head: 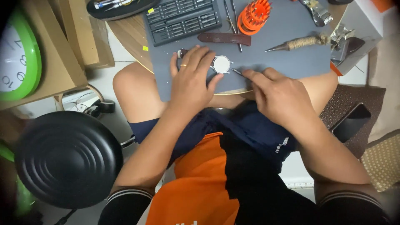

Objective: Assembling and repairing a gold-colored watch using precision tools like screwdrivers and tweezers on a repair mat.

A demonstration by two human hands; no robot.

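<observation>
Grey rubbery mat (291, 50) covers most of the round wooden worktop (129, 35) at 12 o'clock, and that's where we've got everything laid out. Off at 8 o'clock sits a big black ribbed dome (68, 160), with a green-rimmed wall clock (18, 56) at 10 o'clock. On the mat, a black tray of screwdriver bits (183, 18) is at 11 o'clock, an orange round holder (254, 16) at 12, and a twine-wrapped spike (298, 43) toward 1 o'clock.

Our left hand (189, 83) lies flat with fingers spread, pressing down on the watch (221, 64), which sits on the mat just at the fingertips, its pale round face up. Our right hand (281, 98) is pinched together around a thin metal tool (236, 71), the tip touching the watch case at its 4 o'clock edge.

We'd say the watch is light, hard and slick, and the glass scratches easily, so it'll want to skate on the mat. Better to pin it by the case rim or strap side than press on the face.
</observation>
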